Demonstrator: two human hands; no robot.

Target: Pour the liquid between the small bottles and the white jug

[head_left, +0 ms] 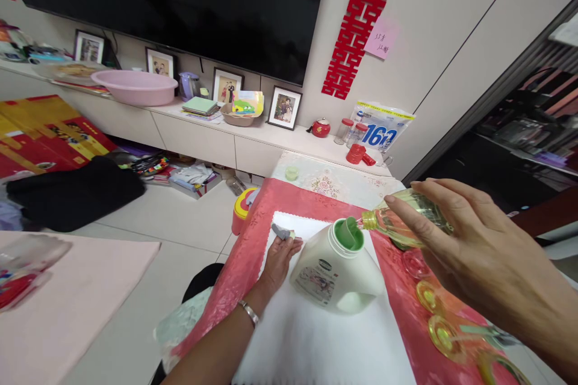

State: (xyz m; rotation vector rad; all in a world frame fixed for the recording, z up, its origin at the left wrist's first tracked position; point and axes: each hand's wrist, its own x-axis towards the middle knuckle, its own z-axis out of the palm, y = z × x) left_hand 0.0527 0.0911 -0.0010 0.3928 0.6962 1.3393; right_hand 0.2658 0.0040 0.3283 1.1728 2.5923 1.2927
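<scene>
My right hand [474,252] is closed round a small clear bottle of yellow liquid [401,222], tipped on its side with its neck at the green mouth of a white plastic jug [336,271]. The jug stands on a white cloth [316,337] over a red tablecloth [226,289]. My left hand [277,261] rests on the cloth just left of the jug, fingers curled on a small grey and pale object [283,232]. A bracelet is on that wrist.
Several small clear yellow bottles [440,334] lie on the red cloth to the right. A low white cabinet [203,132] with photo frames, a pink basin [134,86] and jars runs along the wall. Boxes and clutter cover the floor at left.
</scene>
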